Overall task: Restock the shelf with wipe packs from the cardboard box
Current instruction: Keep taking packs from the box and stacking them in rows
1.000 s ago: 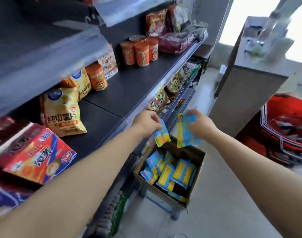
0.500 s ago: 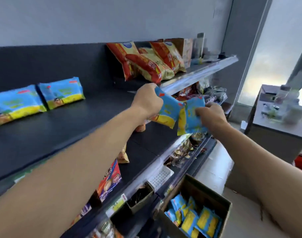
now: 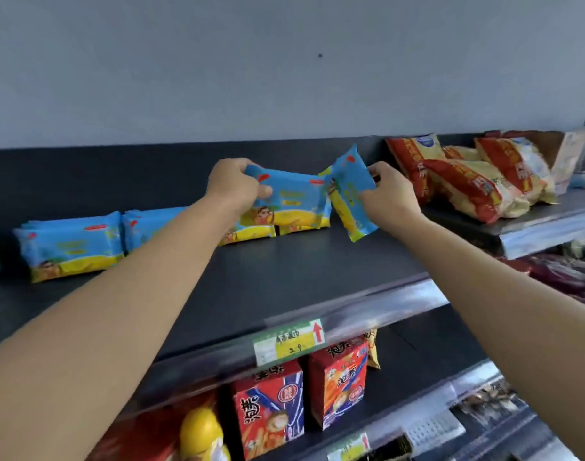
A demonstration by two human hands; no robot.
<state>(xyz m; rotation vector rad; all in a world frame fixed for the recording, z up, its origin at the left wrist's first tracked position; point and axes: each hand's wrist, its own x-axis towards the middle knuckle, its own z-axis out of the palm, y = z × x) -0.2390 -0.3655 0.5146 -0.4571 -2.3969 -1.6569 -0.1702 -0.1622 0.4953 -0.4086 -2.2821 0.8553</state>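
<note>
Arms of a person stretched over a dark top shelf [image 3: 284, 271] below a plain grey wall [image 3: 284, 68]. The left hand [image 3: 236, 186] gripped a blue and yellow wipe pack [image 3: 291, 201] by its left end, fingers curled round it, holding it level just above the back of the shelf. The right hand [image 3: 389, 194] pinched a second wipe pack [image 3: 349, 191], tilted steeply, its upper left edge meeting the first pack's right end. More wipe packs [image 3: 71, 244] stood in a row along the back of the shelf to the left. Red and yellow snack bags [image 3: 467, 181] lay on the shelf to the right. Red cartons [image 3: 268, 410] stood on the shelf below, under a green and yellow price label [image 3: 289, 341].
</note>
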